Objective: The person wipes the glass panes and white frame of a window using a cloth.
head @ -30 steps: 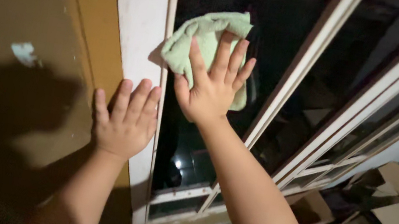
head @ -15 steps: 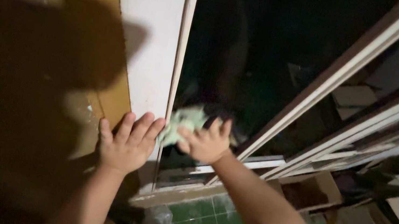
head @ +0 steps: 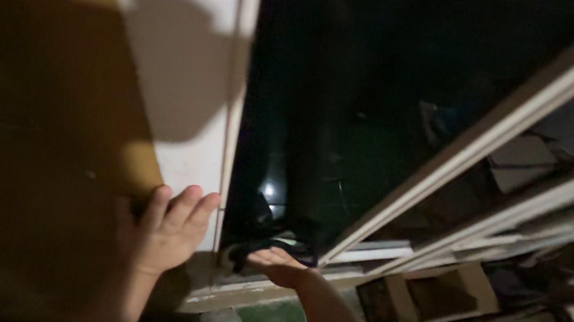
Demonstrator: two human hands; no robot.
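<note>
Glass (head: 311, 110), dark and glossy, fills the frame's middle; at its bottom edge the right hand (head: 278, 265) lies flat, fingers spread over something dark, likely a cloth, though I cannot tell. Wiping seems to have reached the lowest strip (a sideways pass next, I'd judge). Left hand (head: 168, 230), fingers open, braces on the matte white frame (head: 189, 49).

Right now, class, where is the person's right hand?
In the head view, the right hand is low at centre, at the bottom edge of the dark window glass, right of the left hand.
</note>
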